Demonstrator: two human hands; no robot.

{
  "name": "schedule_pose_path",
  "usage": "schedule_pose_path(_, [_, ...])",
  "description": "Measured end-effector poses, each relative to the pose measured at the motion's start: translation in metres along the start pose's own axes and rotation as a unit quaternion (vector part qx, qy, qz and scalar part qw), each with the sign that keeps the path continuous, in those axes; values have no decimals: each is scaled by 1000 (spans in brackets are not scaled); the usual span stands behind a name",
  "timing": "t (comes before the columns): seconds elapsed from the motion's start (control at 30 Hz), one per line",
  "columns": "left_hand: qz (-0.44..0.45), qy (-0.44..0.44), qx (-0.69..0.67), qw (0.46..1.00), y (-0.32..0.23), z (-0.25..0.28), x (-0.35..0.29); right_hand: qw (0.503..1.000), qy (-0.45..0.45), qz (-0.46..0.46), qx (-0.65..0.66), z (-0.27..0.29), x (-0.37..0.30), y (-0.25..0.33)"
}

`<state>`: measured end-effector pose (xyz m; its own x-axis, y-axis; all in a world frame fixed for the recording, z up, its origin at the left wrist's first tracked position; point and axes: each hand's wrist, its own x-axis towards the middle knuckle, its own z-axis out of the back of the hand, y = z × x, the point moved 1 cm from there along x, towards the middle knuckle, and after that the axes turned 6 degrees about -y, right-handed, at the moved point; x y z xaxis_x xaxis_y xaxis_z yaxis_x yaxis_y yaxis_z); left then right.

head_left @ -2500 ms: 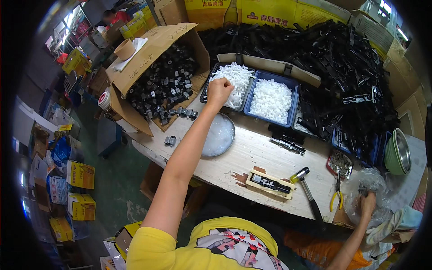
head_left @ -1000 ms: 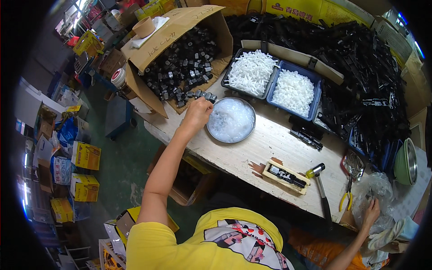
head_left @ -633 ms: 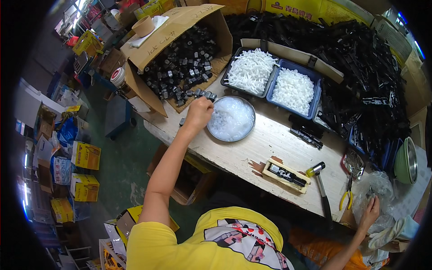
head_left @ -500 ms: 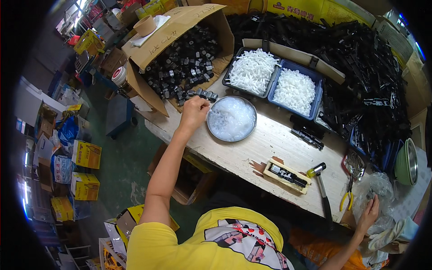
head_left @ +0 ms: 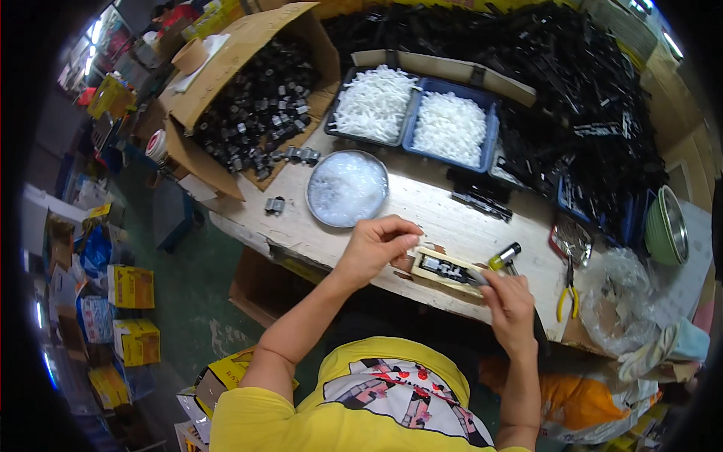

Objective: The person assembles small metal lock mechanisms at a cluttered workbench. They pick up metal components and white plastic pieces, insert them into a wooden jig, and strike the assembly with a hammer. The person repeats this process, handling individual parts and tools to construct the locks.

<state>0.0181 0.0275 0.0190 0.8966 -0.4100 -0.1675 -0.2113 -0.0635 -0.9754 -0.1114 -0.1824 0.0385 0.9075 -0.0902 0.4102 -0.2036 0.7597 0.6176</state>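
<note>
A pale wooden block (head_left: 461,287) on the bench front has a black-and-silver metal part (head_left: 444,267) lying in its recess. My left hand (head_left: 376,248) is closed in a pinch just off the block's left end; a small whitish bit shows by its fingertips, too small to name. Over the right end, my right hand (head_left: 512,303) is closed with its fingertips at the black part. A small greyish thing shows there, but its kind is unclear. Behind that hand lies a hammer (head_left: 504,256) with a yellow-and-black head, its handle mostly hidden.
A round metal bowl (head_left: 310,197) holds translucent whitish stuff. Small metal pieces (head_left: 275,205) lie beside it. Behind stand a black tray (head_left: 329,129) and a blue tray (head_left: 493,143) of white plastic parts. Yellow-handled pliers (head_left: 566,297), a plastic bag (head_left: 614,301) and heaped black parts (head_left: 572,83) are rightward.
My left hand has gone from the bowl's left rim to the wooden block. My right hand has left the plastic bag and come to the block. Small metal pieces now lie left of the bowl.
</note>
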Motion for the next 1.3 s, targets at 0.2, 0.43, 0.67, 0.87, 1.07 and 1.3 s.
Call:
schedule_pose_path(0.2, [25, 42, -48, 998, 4, -28, -5, 1000, -1, 27, -8, -11, 9, 7])
schedule_pose_path(0.43, [38, 48, -67, 996, 6, -30, -6, 997, -17, 74, -34, -15, 10, 8])
schedule_pose_path(0.67, [201, 98, -109, 968, 4, -30, 1, 982, 0, 144, -125, -14, 13, 16])
schedule_pose_path(0.87, [95, 83, -16, 992, 4, -39, -3, 915, 55, -276, 289, -6, -9, -8])
schedule_pose_path(1.07, [-294, 36, 348, 889, 26, -49, -8, 828, 56, -416, 371, 15, -21, -36])
schedule_pose_path(1.3, [-289, 26, 398, 870, 44, -59, -5, 830, 58, -427, 353, 7, -23, -48])
